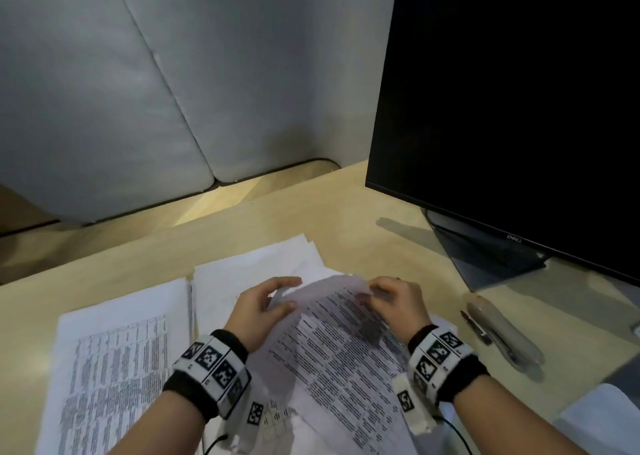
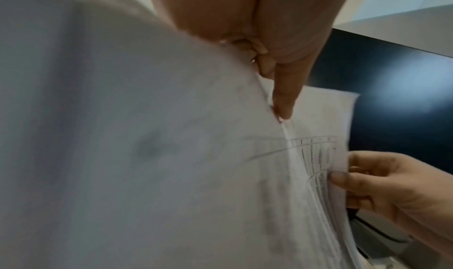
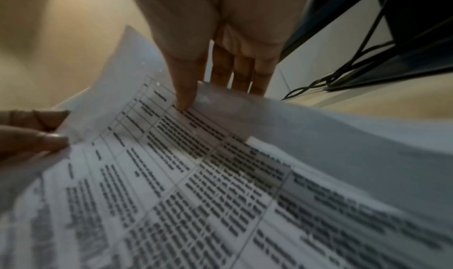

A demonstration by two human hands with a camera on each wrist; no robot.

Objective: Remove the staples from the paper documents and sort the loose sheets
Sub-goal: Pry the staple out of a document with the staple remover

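Observation:
A printed document (image 1: 332, 347) with table text is held up above the desk between both hands. My left hand (image 1: 266, 304) pinches its upper left edge, thumb on top, fingers behind. My right hand (image 1: 388, 298) pinches the upper right corner, where a sheet curls away. In the right wrist view the thumb (image 3: 183, 93) presses on the printed document (image 3: 196, 186) with fingers behind it. In the left wrist view a finger (image 2: 282, 98) lies along the paper's edge, and the right hand (image 2: 382, 184) holds the far corner. No staple can be made out.
More printed sheets (image 1: 114, 361) lie on the wooden desk (image 1: 242, 233) to the left, and white sheets (image 1: 263, 264) behind the hands. A staple tool (image 1: 498, 333) lies to the right. A dark monitor (image 1: 512, 108) on its stand fills the back right. Another paper (image 1: 602, 416) lies at the right edge.

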